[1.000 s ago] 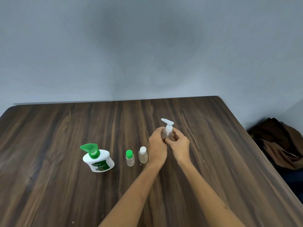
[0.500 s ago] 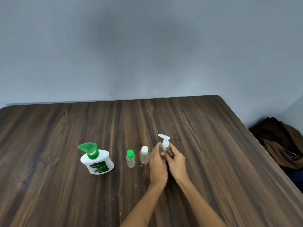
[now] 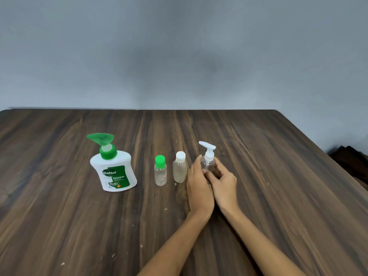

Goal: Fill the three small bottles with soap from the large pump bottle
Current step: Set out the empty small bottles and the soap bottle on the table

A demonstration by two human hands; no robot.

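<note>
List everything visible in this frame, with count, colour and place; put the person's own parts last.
large pump bottle: 1, white with green pump, table left of centre
green-capped small bottle: 1, clear, right of the pump bottle
white-capped small bottle: 1, clear, beside the green-capped one
small pump-top bottle: 1, clear with white pump, between both hands
table: 1, dark wood
dark cloth: 1, brown, right edge beyond the table
left hand: 1, holds the small pump-top bottle
right hand: 1, holds the same bottle
</note>
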